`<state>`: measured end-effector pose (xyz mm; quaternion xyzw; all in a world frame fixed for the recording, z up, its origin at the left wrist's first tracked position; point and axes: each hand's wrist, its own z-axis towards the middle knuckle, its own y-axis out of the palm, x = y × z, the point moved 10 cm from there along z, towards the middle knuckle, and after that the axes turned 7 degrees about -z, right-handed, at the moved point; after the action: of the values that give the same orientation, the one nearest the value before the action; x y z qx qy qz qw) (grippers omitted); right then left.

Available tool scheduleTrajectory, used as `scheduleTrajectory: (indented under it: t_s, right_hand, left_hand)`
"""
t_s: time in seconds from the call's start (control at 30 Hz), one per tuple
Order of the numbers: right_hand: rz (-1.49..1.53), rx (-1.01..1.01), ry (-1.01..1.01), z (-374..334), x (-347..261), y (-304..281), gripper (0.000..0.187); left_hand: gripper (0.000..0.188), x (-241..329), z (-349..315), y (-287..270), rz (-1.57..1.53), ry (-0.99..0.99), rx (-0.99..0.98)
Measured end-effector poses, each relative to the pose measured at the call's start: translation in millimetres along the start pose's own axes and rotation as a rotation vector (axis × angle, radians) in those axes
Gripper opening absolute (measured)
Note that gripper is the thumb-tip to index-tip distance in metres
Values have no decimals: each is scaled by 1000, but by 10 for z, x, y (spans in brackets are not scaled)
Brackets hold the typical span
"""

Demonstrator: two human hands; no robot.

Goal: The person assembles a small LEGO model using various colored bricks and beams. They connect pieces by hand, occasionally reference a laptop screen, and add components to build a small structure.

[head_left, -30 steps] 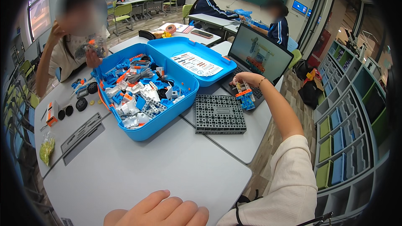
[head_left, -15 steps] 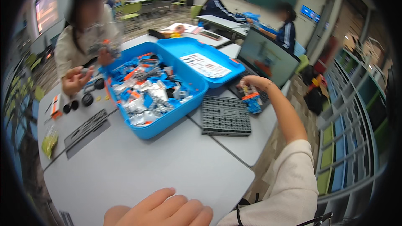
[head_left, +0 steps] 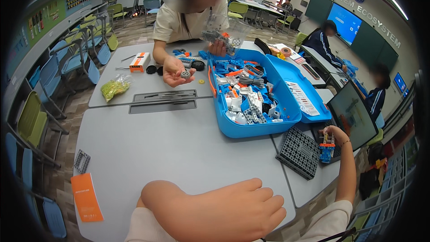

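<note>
My left hand (head_left: pixel 228 208) rests over the near table edge, its back up and its fingers curled together. Nothing shows in it, though its palm is hidden. My right hand (head_left: pixel 338 134) reaches out to the right, its fingers closed on a small blue and orange building-brick model (head_left: pixel 327 148). The model hangs beside the laptop (head_left: pixel 351 112) and its keyboard. Just left of it lies a dark grey perforated block (head_left: pixel 301 153). A blue storage box (head_left: pixel 260 130), full of loose white, blue, orange and grey bricks, stands further left with its lid (head_left: pixel 309 94) folded open.
Across the table a person holds a clear bag of parts (head_left: pixel 228 31) and a grey gear-like piece (head_left: pixel 185 75). A yellow-green bag (head_left: pixel 115 88), an orange and white box (head_left: pixel 139 62), an orange booklet (head_left: pixel 87 197) and a grey plate (head_left: pixel 82 161) lie on the left. Chairs stand beyond.
The view has swung left, bringing the orange booklet and grey plate into sight. More of my left hand shows now. My right hand still grips the model near the laptop.
</note>
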<state>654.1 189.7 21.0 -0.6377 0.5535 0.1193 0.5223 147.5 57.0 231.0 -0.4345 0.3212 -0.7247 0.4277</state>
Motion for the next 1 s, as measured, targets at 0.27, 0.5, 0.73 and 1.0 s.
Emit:
scheduleTrajectory:
  t_s: [0.27, 0.5, 0.73, 1.0]
  right_hand:
    - [22, 17, -45, 1, -36, -26, 14]
    - [-11, -89, -100, 64, -28, 95, 16]
    - [-24, -60, 76, 20, 40, 100, 13]
    - [-52, -15, -46, -170, -147, 61, 21]
  left_hand:
    - [13, 16, 9, 81, 56, -3, -53]
    - [18, -166, 116, 175, -11, -149, -27]
    - [24, -196, 94, 208, -58, -174, -79]
    - [26, -218, 112, 198, -62, -187, -70]
